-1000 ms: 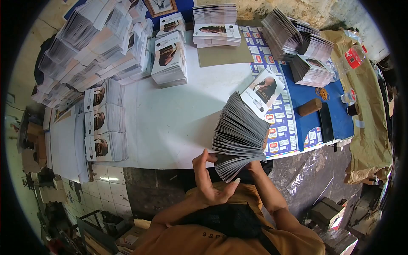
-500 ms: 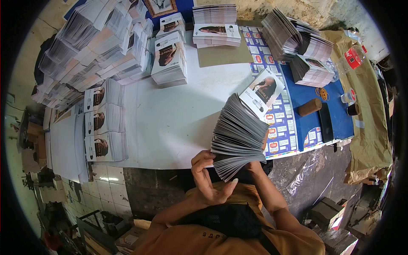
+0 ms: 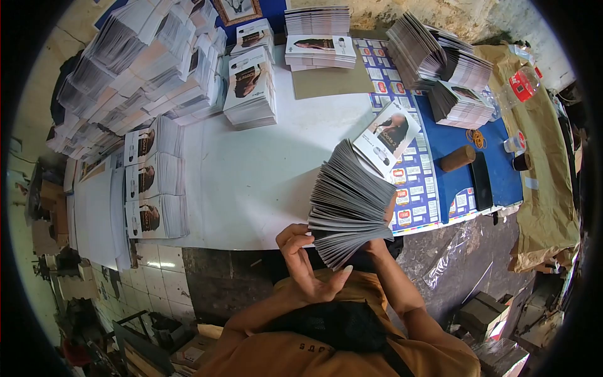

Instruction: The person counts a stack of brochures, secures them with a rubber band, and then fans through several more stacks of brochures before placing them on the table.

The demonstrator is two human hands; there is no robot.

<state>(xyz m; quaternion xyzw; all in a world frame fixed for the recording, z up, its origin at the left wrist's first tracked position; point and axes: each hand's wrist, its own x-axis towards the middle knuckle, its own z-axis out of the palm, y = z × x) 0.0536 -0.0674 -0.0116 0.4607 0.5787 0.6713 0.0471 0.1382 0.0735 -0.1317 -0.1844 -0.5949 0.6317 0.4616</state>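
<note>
A thick stack of booklets [image 3: 348, 201] is fanned out above the table's near edge, its grey page edges facing up. My right hand [image 3: 377, 247] grips the stack at its lower right side. Most of that hand's fingers are hidden behind the booklets, with a bit of finger showing at the right side. At the lower left of the fan is my left hand [image 3: 304, 267], its thumb apart from its bent fingers. The fingertips are close to the booklet edges; whether they touch cannot be told. Just beyond the fan lies a booklet pile [image 3: 388, 135] with a printed cover.
Tall bundled stacks [image 3: 138, 69] fill the table's back left, with smaller stacks [image 3: 157, 182] in front. More booklets [image 3: 433, 56] stand at the back right. A wooden cylinder [image 3: 458, 158], a dark phone-like slab [image 3: 480, 181], rubber bands [image 3: 477, 138] and a bottle [image 3: 524, 85] are at right.
My left hand has shifted slightly left, away from the fan's lower edge. The fanned booklets have spread a little to the left. My right hand stays in place.
</note>
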